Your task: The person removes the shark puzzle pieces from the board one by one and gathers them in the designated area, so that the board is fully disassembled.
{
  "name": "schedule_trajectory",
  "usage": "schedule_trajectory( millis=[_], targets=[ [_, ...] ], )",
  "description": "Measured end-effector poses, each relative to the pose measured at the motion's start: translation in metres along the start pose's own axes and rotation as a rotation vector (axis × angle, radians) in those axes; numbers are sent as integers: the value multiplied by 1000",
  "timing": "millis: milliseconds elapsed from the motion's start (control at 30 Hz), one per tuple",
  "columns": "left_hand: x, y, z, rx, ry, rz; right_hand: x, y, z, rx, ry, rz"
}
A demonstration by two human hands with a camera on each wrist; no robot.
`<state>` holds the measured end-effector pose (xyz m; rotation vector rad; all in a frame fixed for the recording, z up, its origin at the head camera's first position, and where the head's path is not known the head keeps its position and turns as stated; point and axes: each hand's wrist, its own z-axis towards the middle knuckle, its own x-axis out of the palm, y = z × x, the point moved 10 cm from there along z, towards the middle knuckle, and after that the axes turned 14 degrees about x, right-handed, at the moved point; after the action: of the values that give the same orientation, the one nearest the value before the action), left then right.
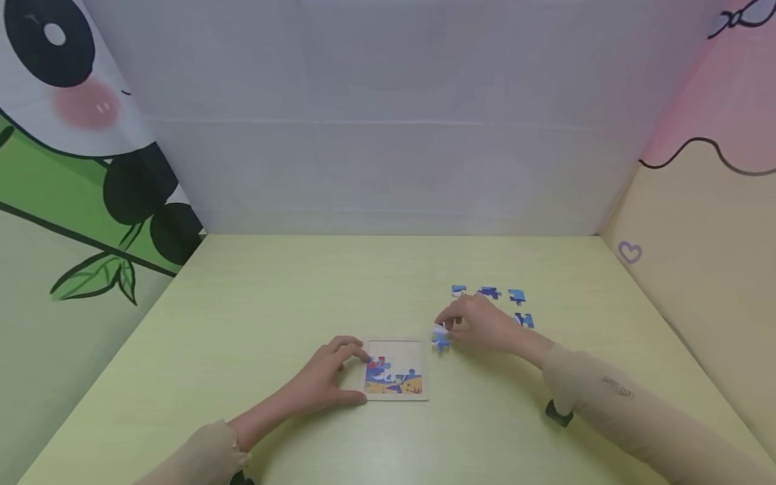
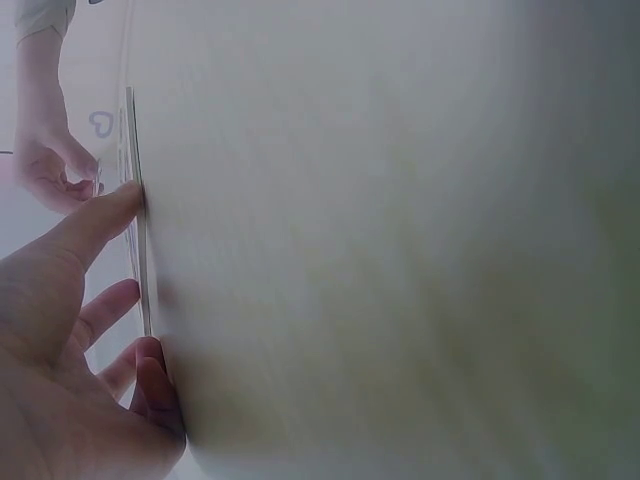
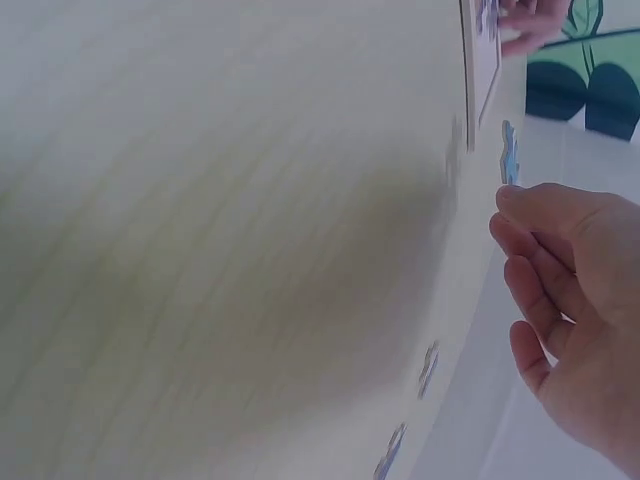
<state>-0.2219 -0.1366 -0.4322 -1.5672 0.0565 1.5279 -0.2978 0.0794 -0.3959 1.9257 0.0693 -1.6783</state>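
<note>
A small square puzzle tray (image 1: 397, 397) lies on the table, its lower part filled with fitted blue, red and orange pieces (image 1: 393, 378) and its upper part bare. At its left side is my left hand (image 1: 327, 377), thumb and fingers spread along the edge; the left wrist view shows the thumb (image 2: 115, 212) touching the tray's side. Just right of the tray, my right hand (image 1: 481, 325) pinches a blue and white puzzle piece (image 1: 440, 340) between thumb and fingertips. The right wrist view has that piece raised off the table, seen nearly edge-on.
Beyond the right hand lie several loose puzzle pieces: one (image 1: 459, 290) at the left, a dark blue one (image 1: 488, 292), another (image 1: 517, 296), and one (image 1: 524, 320) near the right wrist. A pale wall (image 1: 400, 175) stands behind the table, with printed panels either side.
</note>
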Motion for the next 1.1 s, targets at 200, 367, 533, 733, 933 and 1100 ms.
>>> schedule_trajectory(
  millis=[200, 367, 533, 733, 933, 1100],
  targets=[
    [1, 1, 0, 3, 1, 0, -21, -30, -8, -48, -95, -15],
    [1, 2, 0, -6, 2, -1, -28, -58, -10, -9, -103, -5],
    [2, 3, 0, -14, 4, -8, -30, -83, -8, 72, -63, 32],
    [2, 3, 0, -8, 5, -5, -29, -109, -9, 144, -19, 68],
    [2, 4, 0, -11, 7, 0, -28, -122, -8, 143, 4, 80],
    [1, 2, 0, -10, 5, 0, -28, -122, -5, 129, 5, 53]
  ],
)
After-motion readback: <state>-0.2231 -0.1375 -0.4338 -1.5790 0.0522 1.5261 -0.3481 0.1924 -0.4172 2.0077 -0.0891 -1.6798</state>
